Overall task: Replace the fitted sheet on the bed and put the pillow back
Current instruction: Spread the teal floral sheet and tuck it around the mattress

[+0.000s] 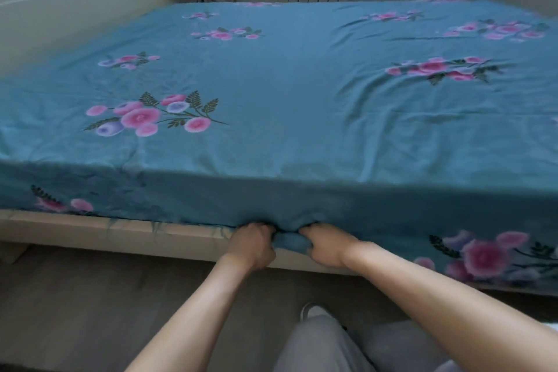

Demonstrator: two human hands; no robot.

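Blue floral fitted sheet (287,93) spread over the mattress, its hem hanging over the near side above the pale bed frame (75,228). Left hand (252,246) and right hand (327,246), close together, each grip a bunch of the near hem with curled fingers.
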